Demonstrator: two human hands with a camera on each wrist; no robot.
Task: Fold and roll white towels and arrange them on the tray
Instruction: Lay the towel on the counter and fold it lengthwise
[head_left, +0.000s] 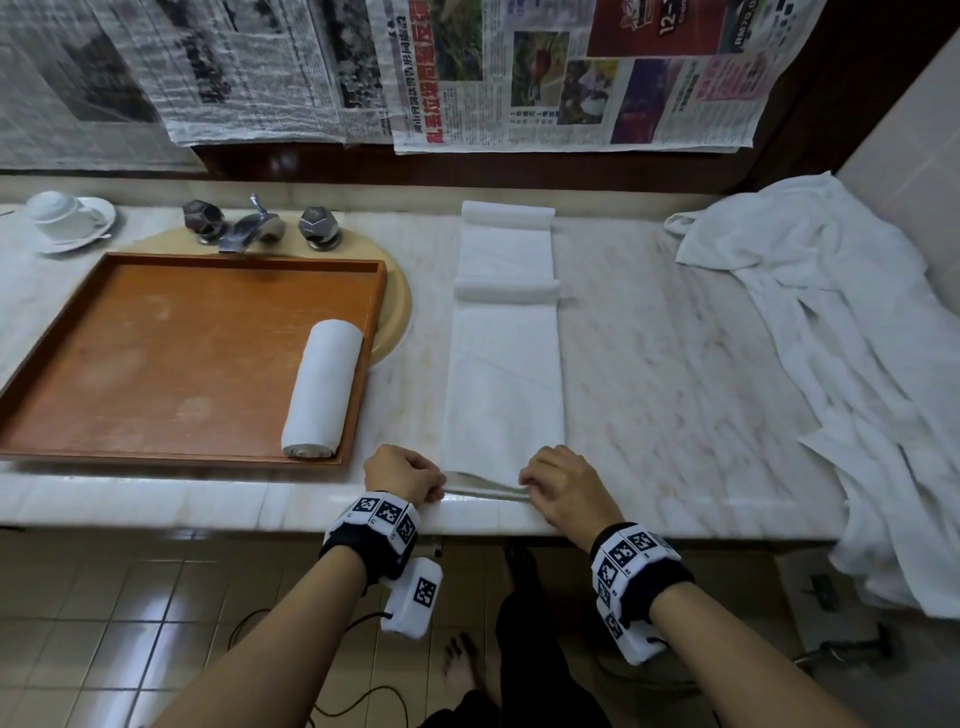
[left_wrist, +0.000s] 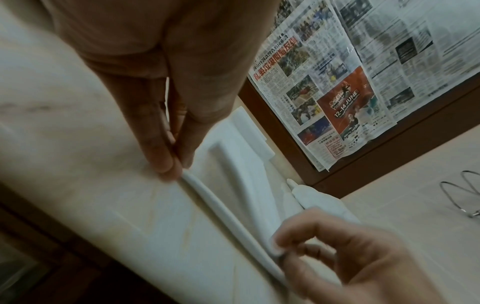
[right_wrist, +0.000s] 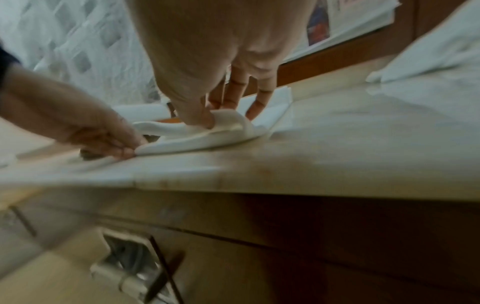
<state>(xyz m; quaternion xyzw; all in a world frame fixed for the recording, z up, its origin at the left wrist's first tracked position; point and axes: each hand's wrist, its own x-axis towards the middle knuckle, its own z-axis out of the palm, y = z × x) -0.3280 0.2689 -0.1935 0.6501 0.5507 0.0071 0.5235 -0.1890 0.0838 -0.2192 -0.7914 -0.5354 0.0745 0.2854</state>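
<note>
The person is standing at a marble counter (head_left: 675, 364), with a long folded white towel (head_left: 504, 374) lying flat on it, just to the right of the wooden tray (head_left: 156, 364). The towel's long axis is running straight away from the person toward the wall, its near end at the counter's front edge and its far end by the back ledge; a raised fold is crossing it partway up.

The left hand (head_left: 402, 475) and right hand (head_left: 563, 486) are each pinching a corner of the near end between thumb and fingertips, and that edge is lifting slightly off the counter and curling.

The towel is looking soft, light and limp, so it is likely to sag in the middle and skew if one side leads. Holding it at both near corners, as now, seems the sound grip, with even pressure to keep the roll tight.

One rolled towel (head_left: 322, 389) is already lying in the tray by its right rim, pointing the same way. A loose heap of white cloth (head_left: 831, 312) is sitting at the counter's right end.
</note>
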